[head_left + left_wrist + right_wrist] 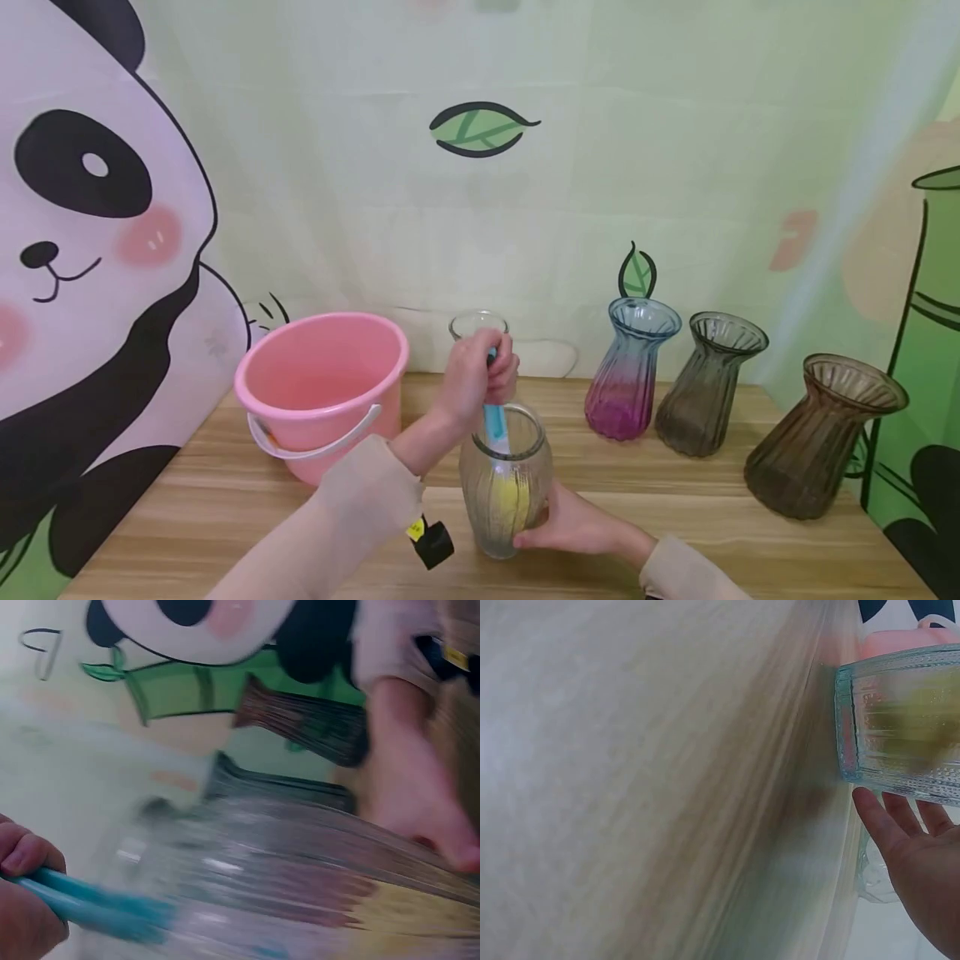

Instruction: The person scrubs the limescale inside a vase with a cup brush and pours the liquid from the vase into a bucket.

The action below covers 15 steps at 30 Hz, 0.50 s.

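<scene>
My left hand (483, 367) grips the light blue handle (495, 423) of a sponge brush from above. The brush's yellow sponge head (512, 502) sits low inside a ribbed clear glass vase (478, 487), seen through its wall. Around the lower right side of this vase is my right hand (573, 521), thumb in front and the other fingers hidden behind. In the right wrist view, the fingertips of the right hand (930, 877) touch the glass near the vase's base (846, 724). Motion blurs the vase (247, 840) in the left wrist view.
A pink bucket (322, 408) with a white handle stands on the wooden table (600, 508) at left. Behind my left hand shows another clear glass rim (478, 315). To the right stand a blue-pink vase (632, 375), a grey vase (705, 392) and a brown vase (817, 442).
</scene>
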Available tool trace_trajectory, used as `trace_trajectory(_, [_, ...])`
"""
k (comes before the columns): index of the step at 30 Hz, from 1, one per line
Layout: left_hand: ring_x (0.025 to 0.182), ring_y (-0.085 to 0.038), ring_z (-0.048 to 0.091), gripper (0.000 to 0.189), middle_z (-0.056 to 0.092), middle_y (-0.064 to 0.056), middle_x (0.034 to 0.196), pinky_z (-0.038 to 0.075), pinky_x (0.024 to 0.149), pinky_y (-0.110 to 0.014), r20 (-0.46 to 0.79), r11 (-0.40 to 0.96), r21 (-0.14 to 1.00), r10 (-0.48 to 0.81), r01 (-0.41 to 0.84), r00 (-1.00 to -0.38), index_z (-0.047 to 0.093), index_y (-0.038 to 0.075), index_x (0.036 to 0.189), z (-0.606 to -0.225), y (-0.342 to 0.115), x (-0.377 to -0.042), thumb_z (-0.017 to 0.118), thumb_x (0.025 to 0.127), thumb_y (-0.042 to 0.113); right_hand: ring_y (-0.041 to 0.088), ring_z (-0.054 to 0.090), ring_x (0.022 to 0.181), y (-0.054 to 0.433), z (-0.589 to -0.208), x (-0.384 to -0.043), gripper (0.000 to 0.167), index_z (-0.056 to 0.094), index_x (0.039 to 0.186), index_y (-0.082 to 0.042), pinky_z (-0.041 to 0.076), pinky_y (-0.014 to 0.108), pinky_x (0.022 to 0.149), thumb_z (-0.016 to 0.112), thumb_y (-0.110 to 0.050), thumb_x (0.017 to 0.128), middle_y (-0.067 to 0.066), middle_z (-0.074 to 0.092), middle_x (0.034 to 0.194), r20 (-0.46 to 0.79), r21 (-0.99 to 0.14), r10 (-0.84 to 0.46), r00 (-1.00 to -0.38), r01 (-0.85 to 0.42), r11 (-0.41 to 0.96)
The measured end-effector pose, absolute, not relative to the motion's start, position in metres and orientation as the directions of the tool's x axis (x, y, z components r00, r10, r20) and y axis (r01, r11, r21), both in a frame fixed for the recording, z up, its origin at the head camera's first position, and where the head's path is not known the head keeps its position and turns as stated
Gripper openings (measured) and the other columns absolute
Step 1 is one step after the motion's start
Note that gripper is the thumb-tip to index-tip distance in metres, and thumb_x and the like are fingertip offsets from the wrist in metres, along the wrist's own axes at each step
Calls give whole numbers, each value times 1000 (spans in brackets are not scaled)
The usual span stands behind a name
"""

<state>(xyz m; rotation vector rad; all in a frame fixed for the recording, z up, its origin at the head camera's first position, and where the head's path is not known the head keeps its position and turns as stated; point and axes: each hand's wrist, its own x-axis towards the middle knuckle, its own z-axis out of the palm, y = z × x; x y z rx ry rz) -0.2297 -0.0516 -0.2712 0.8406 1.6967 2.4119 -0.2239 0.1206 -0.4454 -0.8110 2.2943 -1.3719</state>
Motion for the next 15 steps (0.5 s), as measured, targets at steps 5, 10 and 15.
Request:
trace_trajectory(5, [39,-8,21,36,24,5,45,18,39,-20,393,-320,907,419,272,-818,25,9,55,-287,-48,-230,26,90,16,26,42,124,119,-444,-223,79,26,136,-6,35,38,101,73,-25,76,10,43,134,-12,-889,-646,-763,-288,357])
trace_trajectory(10, [39,-8,21,37,24,5,45,19,39,-20,407,-322,903,429,284,-807,25,9,55,-288,-49,-231,26,92,16,30,39,126,123,-441,-225,77,24,137,-4,41,30,97,70,-22,79,14,38,138,-47,-903,-705,-707,-271,333])
trace_trajectory(15, [38,-8,20,37,24,6,44,18,38,-20,427,-359,890,439,281,-790,25,10,55,-289,-48,-232,26,92,15,27,42,123,128,-439,-231,74,30,135,-5,40,33,98,73,-20,76,12,44,134,-30,-895,-714,-699,-299,330])
